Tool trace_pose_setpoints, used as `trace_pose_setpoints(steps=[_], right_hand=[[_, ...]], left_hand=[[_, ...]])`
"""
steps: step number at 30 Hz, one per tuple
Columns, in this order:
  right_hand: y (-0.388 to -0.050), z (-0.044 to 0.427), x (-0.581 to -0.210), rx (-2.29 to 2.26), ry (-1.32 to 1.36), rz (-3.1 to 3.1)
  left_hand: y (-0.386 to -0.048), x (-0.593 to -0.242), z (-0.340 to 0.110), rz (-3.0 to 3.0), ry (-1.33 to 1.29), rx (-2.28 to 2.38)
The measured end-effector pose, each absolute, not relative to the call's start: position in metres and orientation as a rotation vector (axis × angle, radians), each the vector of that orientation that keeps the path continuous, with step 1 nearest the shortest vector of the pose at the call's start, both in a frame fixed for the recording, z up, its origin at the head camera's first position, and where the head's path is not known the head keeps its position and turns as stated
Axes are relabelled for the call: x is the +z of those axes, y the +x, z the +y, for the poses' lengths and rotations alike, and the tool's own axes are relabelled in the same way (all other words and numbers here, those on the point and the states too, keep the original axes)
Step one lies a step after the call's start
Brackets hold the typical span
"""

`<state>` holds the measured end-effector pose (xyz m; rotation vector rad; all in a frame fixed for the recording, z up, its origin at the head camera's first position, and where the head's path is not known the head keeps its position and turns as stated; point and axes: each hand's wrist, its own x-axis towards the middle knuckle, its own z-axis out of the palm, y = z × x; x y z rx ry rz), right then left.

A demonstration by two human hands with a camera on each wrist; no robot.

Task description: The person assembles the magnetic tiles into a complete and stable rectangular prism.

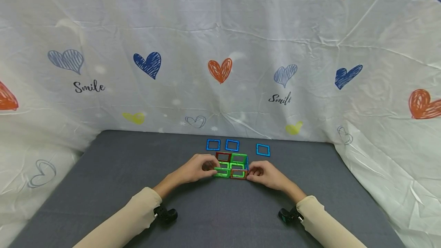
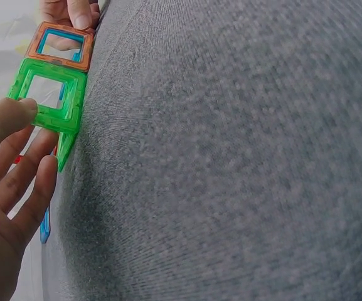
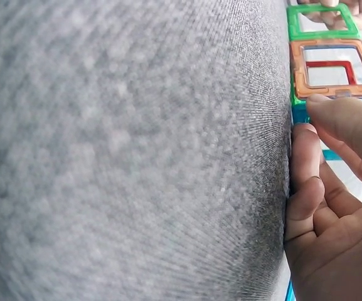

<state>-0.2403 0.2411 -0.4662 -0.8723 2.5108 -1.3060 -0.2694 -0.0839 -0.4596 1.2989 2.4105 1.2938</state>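
Square magnetic tiles form a small structure in the middle of the table. My left hand [image 1: 199, 168] pinches an upright green magnetic tile [image 2: 74, 97] at the front left, thumb on its near face and fingers behind. Beside it stands an orange magnetic tile [image 3: 301, 69], its outer corner held between thumb and fingers of my right hand [image 1: 267, 174]. A blue tile [image 3: 301, 113] stands on the right side, close to those fingers. Behind the front pair lie a dark red tile [image 1: 218, 157] and a green tile [image 1: 238, 154]. My left fingers partly cover the structure's left side.
Three loose blue tiles lie beyond the structure: one at the left [image 1: 213, 149], a middle one [image 1: 232, 150] and one further right [image 1: 263, 155]. The grey table [image 1: 220, 217] ends at a white cloth [image 1: 179, 98] printed with hearts.
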Motion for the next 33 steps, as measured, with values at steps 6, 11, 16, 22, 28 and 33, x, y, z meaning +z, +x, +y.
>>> trace_pose_setpoints(steps=[6, 11, 16, 22, 28, 33], right_hand=[[-0.241, 0.241, -0.467, -1.307, -0.871, 2.513], [-0.240, 0.240, -0.465, -1.303, -0.872, 2.520], [-0.241, 0.240, -0.464, -1.281, -0.887, 2.536], [-0.242, 0.241, -0.466, -1.275, -0.899, 2.541], [-0.242, 0.241, -0.466, -1.280, -0.904, 2.532], [-0.240, 0.242, -0.467, -1.288, -0.902, 2.521]], left_hand=[[-0.269, -0.459, -0.084, 2.404, 1.295, 1.301], [-0.270, -0.459, -0.084, 2.398, 1.291, 1.307], [-0.269, -0.456, -0.084, 2.398, 1.290, 1.306], [-0.270, -0.457, -0.086, 2.383, 1.295, 1.295], [-0.272, -0.459, -0.097, 2.391, 1.244, 1.290], [-0.273, -0.457, -0.111, 2.423, 1.235, 1.269]])
